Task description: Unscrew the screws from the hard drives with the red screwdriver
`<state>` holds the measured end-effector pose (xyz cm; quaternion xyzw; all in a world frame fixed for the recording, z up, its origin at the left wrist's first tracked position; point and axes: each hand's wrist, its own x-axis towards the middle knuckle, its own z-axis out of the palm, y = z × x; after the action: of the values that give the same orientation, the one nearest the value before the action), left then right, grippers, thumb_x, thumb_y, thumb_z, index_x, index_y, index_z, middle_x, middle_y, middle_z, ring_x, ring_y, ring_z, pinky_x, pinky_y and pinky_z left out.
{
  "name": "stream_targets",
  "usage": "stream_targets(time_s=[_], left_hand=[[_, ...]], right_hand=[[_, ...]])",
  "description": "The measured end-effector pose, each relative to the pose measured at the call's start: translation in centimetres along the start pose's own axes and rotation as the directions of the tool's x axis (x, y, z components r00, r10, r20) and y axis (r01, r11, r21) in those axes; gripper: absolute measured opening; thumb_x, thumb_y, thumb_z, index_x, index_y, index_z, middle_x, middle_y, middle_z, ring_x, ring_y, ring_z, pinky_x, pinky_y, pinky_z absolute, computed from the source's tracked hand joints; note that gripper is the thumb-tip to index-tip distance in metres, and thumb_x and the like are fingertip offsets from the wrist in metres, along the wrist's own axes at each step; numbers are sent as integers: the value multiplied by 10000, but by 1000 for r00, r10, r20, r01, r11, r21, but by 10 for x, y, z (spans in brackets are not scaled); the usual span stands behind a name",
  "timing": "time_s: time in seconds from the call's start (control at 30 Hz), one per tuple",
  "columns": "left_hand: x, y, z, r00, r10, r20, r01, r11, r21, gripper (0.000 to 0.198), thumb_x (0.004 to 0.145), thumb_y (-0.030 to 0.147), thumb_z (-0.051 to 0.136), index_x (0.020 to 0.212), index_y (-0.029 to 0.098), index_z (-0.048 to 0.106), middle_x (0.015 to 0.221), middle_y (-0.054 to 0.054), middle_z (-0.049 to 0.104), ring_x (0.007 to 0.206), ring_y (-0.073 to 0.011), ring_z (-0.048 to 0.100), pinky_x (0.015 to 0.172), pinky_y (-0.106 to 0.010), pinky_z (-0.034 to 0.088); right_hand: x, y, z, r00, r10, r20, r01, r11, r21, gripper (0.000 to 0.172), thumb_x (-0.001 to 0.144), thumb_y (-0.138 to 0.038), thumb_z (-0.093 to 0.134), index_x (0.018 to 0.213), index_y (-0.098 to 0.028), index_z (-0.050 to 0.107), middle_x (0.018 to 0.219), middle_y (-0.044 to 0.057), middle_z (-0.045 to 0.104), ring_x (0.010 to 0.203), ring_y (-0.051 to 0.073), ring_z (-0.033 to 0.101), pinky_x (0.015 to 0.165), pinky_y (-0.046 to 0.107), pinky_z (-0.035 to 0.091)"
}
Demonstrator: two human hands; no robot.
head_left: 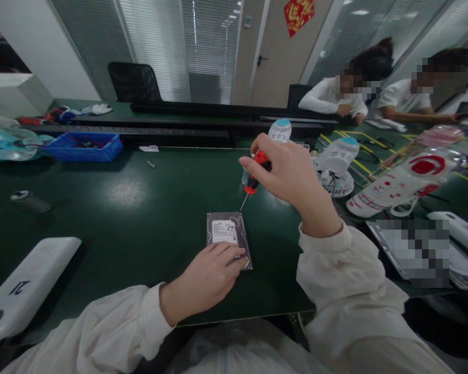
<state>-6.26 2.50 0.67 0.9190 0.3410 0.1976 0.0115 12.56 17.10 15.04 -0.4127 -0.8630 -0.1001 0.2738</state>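
Note:
A hard drive (223, 226) with a white label lies flat on the green table (156, 223) in front of me. My left hand (214, 272) rests on its near part, fingers stretched out flat over the casing. My right hand (286, 169) is closed around the handle of a red and black screwdriver (251, 183). The screwdriver leans, and its tip meets the drive's far right corner. Whether a screw sits under the tip is too small to tell.
Left are a blue tray (85, 147) with wires, a small metal cylinder (30, 200) and a white device (29, 285). Right stand small white fans (337, 156) and a tilted bottle (403, 182). A little screw (151, 164) lies farther back. Two people (347, 93) sit across.

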Motion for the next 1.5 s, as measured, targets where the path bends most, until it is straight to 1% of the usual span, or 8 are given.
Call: stream_targets(time_s=[0.17,0.43,0.6,0.8,1.07,1.27,1.37,1.5], left_hand=[[-1,0,0,1000,-4,-11,3,1000,-10,335,1001,108,598,1326,159,663,1322,-113,728,1202,-281,692,984,-429,608],[0,0,-1,1000,-3,10,3,1000,-10,338,1004,112,596,1333,156,660,1335,-121,722,1213,-279,685,983,-425,604],[0,0,-1,1000,1,2,-1,1000,-20,339,998,98,591,1326,145,665,1329,-123,722,1205,-281,685,987,-428,603],[0,0,-1,1000,-8,5,8,1000,-20,335,1006,101,593,1330,148,664,1329,-128,721,1218,-283,684,983,-432,604],[0,0,-1,1000,3,1,-3,1000,-8,330,1003,103,591,1322,145,663,1319,-126,724,1196,-283,690,980,-430,605],[0,0,-1,1000,-1,-7,1,1000,-9,328,997,104,604,1316,149,663,1312,-115,730,1192,-287,694,973,-429,611],[0,-1,-1,1000,1,-1,-1,1000,-11,333,997,101,603,1321,148,663,1320,-117,726,1198,-284,694,983,-426,609],[1,0,-1,1000,-1,-5,1,1000,-19,328,1002,98,593,1319,143,667,1319,-119,727,1195,-282,693,985,-429,609]], right_hand=[[-1,4,0,994,-95,48,87,985,151,345,947,-276,474,1247,-149,586,983,79,698,720,187,540,683,344,337],[2,0,3,998,6,58,-10,997,75,403,961,-526,617,1162,-177,614,752,-1,588,644,175,495,644,328,307],[0,4,1,995,-84,44,72,973,220,274,953,-281,491,1186,-182,595,1021,83,704,780,205,582,715,360,378],[1,2,1,1000,3,22,-5,995,101,286,984,-488,603,904,-213,600,690,13,593,628,184,515,664,358,348],[0,5,-2,996,-85,28,78,974,211,323,896,-281,549,1158,-148,682,957,93,736,780,225,625,747,371,421],[1,6,-1,999,-25,25,21,992,126,319,961,-499,638,824,-218,580,650,-5,551,585,156,460,637,345,340],[1,5,-1,997,-80,13,76,978,194,202,969,-398,625,1023,-203,641,914,69,718,758,212,613,720,371,429],[1,5,0,992,-121,-23,123,949,290,375,958,-308,613,1319,-208,591,1070,72,742,854,228,659,800,387,486]])
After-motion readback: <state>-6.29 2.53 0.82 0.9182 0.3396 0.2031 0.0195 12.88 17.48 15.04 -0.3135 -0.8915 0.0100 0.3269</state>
